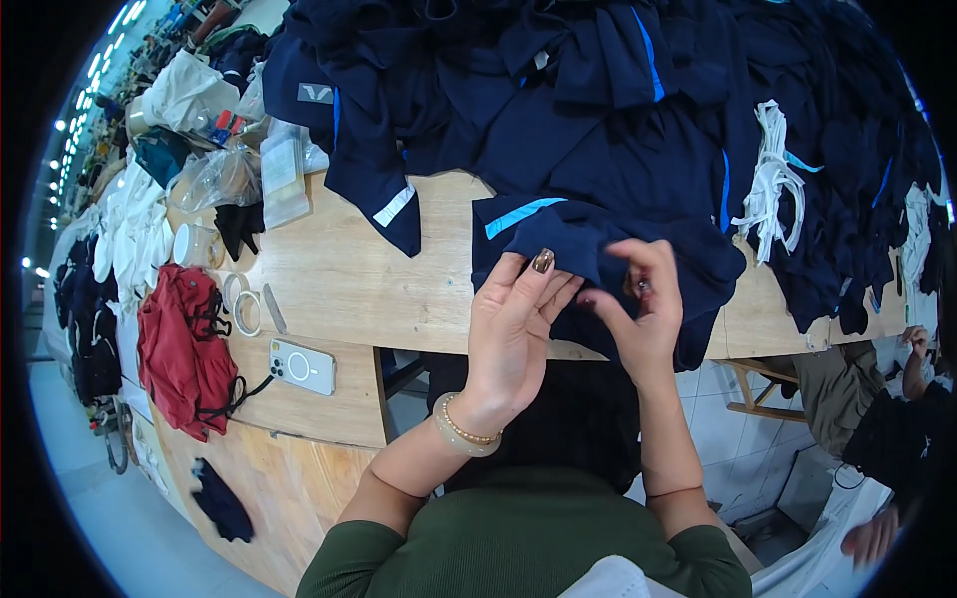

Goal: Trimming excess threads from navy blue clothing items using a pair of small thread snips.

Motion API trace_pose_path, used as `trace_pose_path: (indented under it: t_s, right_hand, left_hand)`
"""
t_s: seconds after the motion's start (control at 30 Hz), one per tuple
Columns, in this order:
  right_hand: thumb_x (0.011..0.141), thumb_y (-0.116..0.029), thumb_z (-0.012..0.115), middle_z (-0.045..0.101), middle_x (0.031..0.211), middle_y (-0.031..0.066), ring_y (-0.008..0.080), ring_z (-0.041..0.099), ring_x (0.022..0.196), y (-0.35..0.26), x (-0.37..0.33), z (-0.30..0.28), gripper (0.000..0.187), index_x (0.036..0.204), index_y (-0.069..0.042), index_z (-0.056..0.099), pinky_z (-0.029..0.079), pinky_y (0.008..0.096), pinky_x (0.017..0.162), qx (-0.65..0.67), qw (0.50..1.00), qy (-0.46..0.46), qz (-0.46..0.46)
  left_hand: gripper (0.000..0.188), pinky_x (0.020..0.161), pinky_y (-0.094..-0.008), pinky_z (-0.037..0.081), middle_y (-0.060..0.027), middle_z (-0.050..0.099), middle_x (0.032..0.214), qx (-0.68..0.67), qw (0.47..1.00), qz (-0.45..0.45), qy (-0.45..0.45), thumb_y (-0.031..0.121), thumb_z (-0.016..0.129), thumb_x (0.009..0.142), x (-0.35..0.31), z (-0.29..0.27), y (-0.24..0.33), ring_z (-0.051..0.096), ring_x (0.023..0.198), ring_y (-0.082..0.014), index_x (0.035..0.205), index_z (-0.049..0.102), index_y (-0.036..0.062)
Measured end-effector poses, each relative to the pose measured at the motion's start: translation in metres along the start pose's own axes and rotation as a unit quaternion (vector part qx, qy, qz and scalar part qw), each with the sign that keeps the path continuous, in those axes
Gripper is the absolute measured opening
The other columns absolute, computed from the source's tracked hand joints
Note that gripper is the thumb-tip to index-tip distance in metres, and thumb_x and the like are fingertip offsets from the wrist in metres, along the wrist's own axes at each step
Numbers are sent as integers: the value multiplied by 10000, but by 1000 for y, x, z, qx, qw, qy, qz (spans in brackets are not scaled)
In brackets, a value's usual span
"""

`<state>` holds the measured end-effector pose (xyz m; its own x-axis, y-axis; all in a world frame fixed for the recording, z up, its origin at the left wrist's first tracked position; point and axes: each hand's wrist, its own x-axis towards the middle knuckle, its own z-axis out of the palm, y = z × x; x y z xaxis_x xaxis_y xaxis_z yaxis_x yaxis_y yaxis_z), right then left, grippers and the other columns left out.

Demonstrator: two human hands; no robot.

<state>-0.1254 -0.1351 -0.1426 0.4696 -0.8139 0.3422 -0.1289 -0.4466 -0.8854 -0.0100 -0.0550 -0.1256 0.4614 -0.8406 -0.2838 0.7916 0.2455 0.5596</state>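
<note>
A navy garment (598,234) with a light blue stripe lies over the front edge of the wooden table (349,269). My left hand (513,324) is raised with its fingers up, thumb pressing a fold of the navy fabric. My right hand (638,309) pinches the same fabric edge beside it, with a small object between its fingertips that I cannot identify. A large pile of similar navy garments (618,90) covers the table behind.
A bundle of white cords (773,179) lies on the pile at right. At left sit a phone (299,366) on a cable, a red cloth (184,349), tape rolls (242,299) and plastic bags (214,179). Another person (887,419) sits at lower right.
</note>
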Motion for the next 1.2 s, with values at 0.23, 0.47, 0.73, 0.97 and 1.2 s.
trace_pose_path:
  t_s: [0.23, 0.47, 0.73, 0.97, 1.2]
  right_hand:
    - [923, -112, 547, 543, 860, -12, 51, 450, 767, 2, 15, -15, 138, 946, 19, 581, 355, 173, 727, 241, 964, 4, 116]
    - [903, -112, 577, 600, 894, -16, 41, 531, 827, 0, 39, -31, 125, 947, 2, 603, 397, 191, 792, 365, 909, -79, 184]
    - [867, -148, 621, 641, 864, -3, 61, 562, 819, 31, 56, -43, 133, 933, -33, 633, 400, 214, 808, 337, 913, -49, 225]
    - [862, -132, 616, 629, 833, 1, 74, 564, 822, 34, 57, -38, 126, 917, -20, 637, 410, 217, 792, 327, 917, -70, 217]
    - [866, 16, 547, 529, 879, 50, 101, 539, 823, 14, 47, -31, 117, 947, 46, 627, 430, 205, 773, 38, 999, 35, 6]
  left_hand:
    - [222, 838, -299, 475, -110, 574, 1050, 496, 830, 254, -8, -25, 635, 794, 15, -18, -3, 590, 966, -206, 1007, 576, -25]
    - [191, 790, -263, 481, -82, 653, 908, 508, 843, 141, -101, 19, 646, 805, 40, -21, -4, 622, 830, -162, 987, 634, -40]
    - [252, 791, -190, 475, -50, 661, 966, 142, 970, -108, -162, 161, 513, 959, 33, -29, 19, 599, 854, -62, 1073, 617, -39]
    - [249, 776, -185, 479, -39, 661, 943, 108, 969, -129, -182, 167, 537, 947, 32, -32, 20, 597, 829, -56, 1065, 629, -32]
    - [207, 518, -123, 343, 20, 651, 839, 151, 979, -114, -70, 150, 599, 907, 26, -18, 10, 501, 672, 18, 1023, 673, -4]
